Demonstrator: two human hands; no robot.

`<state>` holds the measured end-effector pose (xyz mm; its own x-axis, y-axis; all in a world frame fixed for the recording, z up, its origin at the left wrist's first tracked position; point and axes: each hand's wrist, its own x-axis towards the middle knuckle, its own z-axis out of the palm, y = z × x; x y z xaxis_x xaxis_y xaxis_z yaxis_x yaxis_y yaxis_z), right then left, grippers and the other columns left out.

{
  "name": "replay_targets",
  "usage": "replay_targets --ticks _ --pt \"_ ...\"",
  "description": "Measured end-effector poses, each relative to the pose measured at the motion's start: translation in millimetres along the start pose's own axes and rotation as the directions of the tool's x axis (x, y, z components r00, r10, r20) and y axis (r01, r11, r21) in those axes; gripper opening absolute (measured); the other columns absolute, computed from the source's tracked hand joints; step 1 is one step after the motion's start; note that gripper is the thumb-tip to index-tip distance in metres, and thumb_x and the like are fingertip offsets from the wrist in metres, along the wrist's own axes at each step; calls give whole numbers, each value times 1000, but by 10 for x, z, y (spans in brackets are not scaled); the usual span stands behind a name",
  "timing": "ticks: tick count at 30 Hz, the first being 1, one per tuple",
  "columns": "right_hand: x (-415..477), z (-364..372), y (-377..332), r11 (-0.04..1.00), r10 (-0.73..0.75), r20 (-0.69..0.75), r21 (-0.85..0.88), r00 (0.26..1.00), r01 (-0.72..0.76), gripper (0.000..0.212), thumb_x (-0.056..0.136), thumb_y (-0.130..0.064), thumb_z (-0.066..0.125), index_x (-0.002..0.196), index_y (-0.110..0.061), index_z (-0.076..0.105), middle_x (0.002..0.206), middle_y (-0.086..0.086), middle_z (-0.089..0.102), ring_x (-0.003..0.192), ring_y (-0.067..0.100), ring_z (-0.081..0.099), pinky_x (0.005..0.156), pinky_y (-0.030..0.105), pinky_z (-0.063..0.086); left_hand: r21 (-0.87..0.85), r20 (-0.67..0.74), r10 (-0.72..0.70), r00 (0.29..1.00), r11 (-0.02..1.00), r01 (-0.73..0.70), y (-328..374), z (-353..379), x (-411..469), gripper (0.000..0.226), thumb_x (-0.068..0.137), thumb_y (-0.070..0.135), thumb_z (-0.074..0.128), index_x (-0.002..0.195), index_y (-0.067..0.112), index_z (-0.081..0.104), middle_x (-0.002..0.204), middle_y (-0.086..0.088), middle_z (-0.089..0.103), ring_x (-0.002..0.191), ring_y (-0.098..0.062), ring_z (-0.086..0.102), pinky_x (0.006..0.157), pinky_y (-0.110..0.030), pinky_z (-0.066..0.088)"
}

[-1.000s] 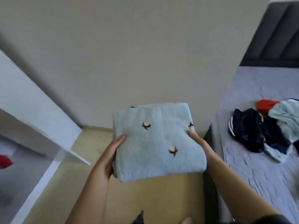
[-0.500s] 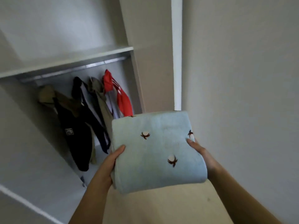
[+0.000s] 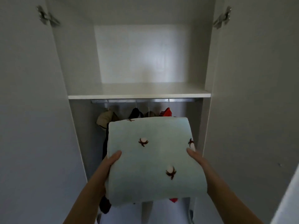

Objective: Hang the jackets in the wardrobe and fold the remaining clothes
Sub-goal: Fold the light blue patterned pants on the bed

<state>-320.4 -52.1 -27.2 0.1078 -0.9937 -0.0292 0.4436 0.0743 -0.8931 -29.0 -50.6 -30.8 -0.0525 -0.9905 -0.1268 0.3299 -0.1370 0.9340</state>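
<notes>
Dim white wardrobe, 2 doors open.

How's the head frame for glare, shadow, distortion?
Head view: soft glare on the back panel above the shelf; hanging jackets under it sit in deep shadow; wardrobe sides bow from the wide angle; folded cloth slightly soft.

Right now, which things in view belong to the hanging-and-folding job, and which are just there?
Job: folded blue cloth, gripped by the left hand and right hand; jackets hanging on the rail; shelf above it.
Just there: hinges on the open wardrobe doors.
</notes>
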Motion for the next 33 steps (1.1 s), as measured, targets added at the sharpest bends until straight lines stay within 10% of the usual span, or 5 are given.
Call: replay_targets --ticks 6,12,24,27,33 --pt "1286 610 -986 984 -121 226 -101 966 147 69 64 -34 81 125 -17 54 95 9 74 81 26 72 59 37 59 -6 -34 300 953 954 -300 1132 90 915 116 17 49 94 120 8 59 99 -14 73 81 -28 72 56 -35 57" --pt "2858 1384 -1829 905 -387 331 -42 861 424 40 89 -16 50 129 -24 51 110 5 69 93 25 68 75 39 58 -39 47 496 867 868 -495 2570 9 2123 78 52 35 88 122 13 62 110 -11 70 96 -29 69 68 -36 58" --pt "4361 1629 -1447 877 26 -29 -479 999 -37 18 93 -20 48 89 -7 60 70 11 66 69 26 61 59 31 46 482 -212 146 966 876 -27 2925 -781 4024 47 92 30 58 126 -2 56 111 -18 65 107 -36 59 97 -44 46" --pt "4207 1625 -1503 768 -106 77 -627 991 130 27 97 -22 45 124 -24 49 106 -1 63 93 17 62 75 31 50 811 -159 400 903 574 -111 3039 -731 3883 73 91 38 60 149 13 24 145 -15 41 124 -32 48 99 -36 41" --pt "3869 1502 -1538 -121 -208 579 -815 788 567 72 81 -70 37 146 -43 23 151 -23 16 141 -4 10 114 17 10 832 553 375 744 -212 -512 2835 -309 3307 82 71 79 46 142 39 33 144 19 37 121 12 31 95 1 19"
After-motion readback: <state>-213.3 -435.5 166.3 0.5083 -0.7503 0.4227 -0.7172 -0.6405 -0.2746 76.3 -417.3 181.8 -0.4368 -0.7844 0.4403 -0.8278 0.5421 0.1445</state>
